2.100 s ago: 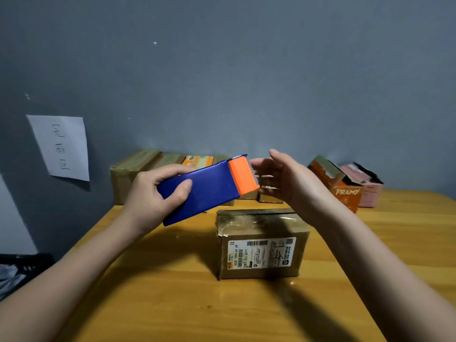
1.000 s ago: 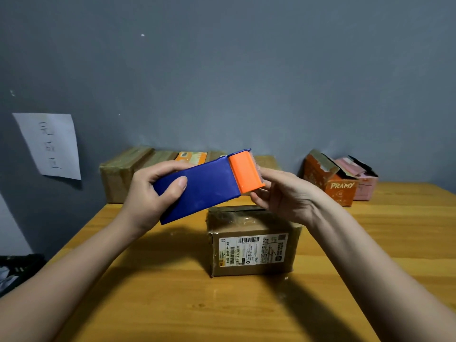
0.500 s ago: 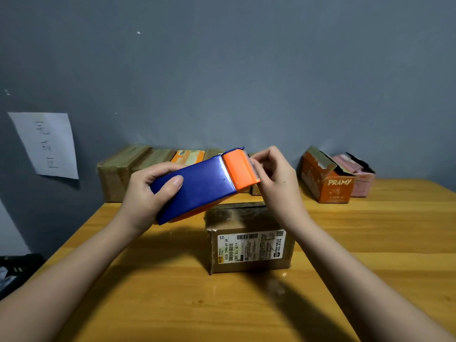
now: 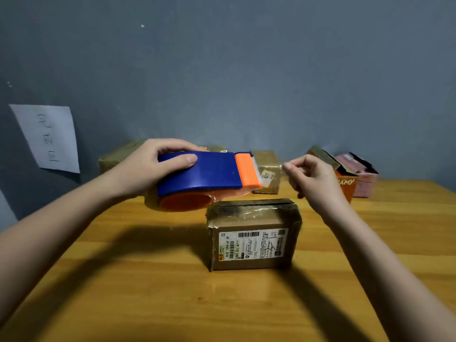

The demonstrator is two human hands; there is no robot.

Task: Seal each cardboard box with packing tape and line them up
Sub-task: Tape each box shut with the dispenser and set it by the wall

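Note:
A brown cardboard box (image 4: 254, 233) with a white shipping label stands in the middle of the wooden table (image 4: 172, 304). My left hand (image 4: 148, 164) grips a blue and orange tape dispenser (image 4: 209, 176) above the table, left of and behind the box. My right hand (image 4: 313, 178) pinches the end of clear tape (image 4: 271, 175) stretched out from the dispenser's toothed edge. Both hands hover above and behind the box, not touching it.
Several taped brown boxes (image 4: 118, 156) stand in a row along the grey wall. An orange box (image 4: 345, 178) and a pink box (image 4: 365, 178) with open flaps sit at the back right. A white paper note (image 4: 49, 137) hangs on the wall at the left.
The dispenser has levelled out and moved left, showing its orange roll. My right hand has drawn away to the right, pulling a short length of clear tape out.

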